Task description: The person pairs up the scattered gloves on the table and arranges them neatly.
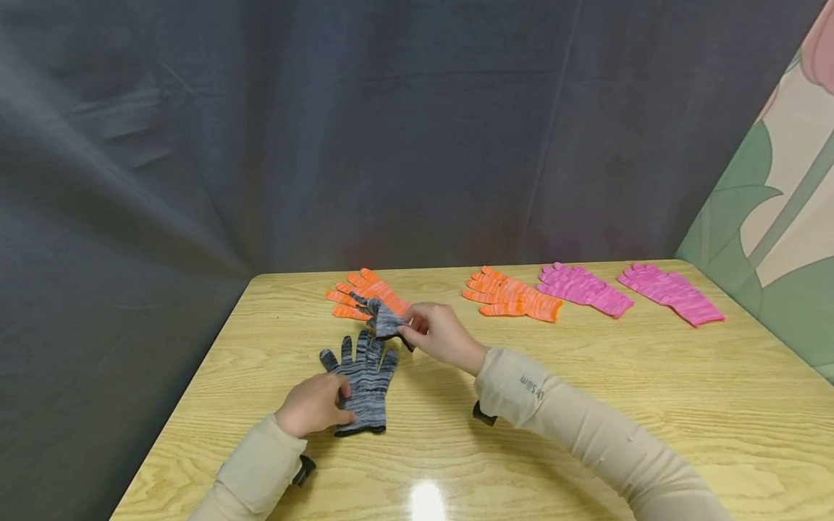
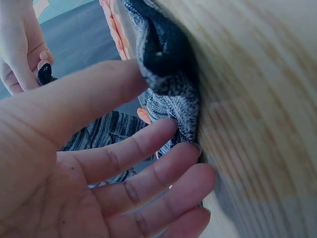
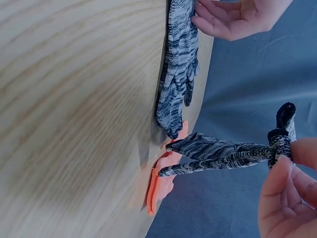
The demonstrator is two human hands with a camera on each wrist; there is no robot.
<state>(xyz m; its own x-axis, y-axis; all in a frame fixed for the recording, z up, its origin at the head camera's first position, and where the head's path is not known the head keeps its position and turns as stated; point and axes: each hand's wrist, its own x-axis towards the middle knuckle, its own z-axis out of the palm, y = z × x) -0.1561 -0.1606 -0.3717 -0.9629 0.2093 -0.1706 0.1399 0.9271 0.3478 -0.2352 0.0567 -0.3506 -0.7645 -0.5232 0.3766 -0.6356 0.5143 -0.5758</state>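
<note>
My right hand (image 1: 445, 336) pinches a grey-and-black knitted glove (image 1: 389, 323) by its dark cuff, lifted above the table. In the right wrist view, that raised glove (image 3: 223, 154) hangs bunched at the cuff between thumb and fingers, its fingers trailing away. A matching grey glove (image 1: 366, 391) lies flat, fingers pointing to the back and cuff to the front. My left hand (image 1: 317, 404) rests at its left side. Seen from the left wrist, the thumb is at the cuff (image 2: 166, 54) and the spread fingertips touch the knit and the table.
An orange glove (image 1: 384, 289) lies behind the raised grey one, partly covered by it. Farther right along the back of the wooden table (image 1: 586, 391) lie another orange glove (image 1: 515, 295) and two pink gloves, one (image 1: 586, 289) beside the other (image 1: 671, 293). A dark curtain (image 1: 404, 145) hangs behind.
</note>
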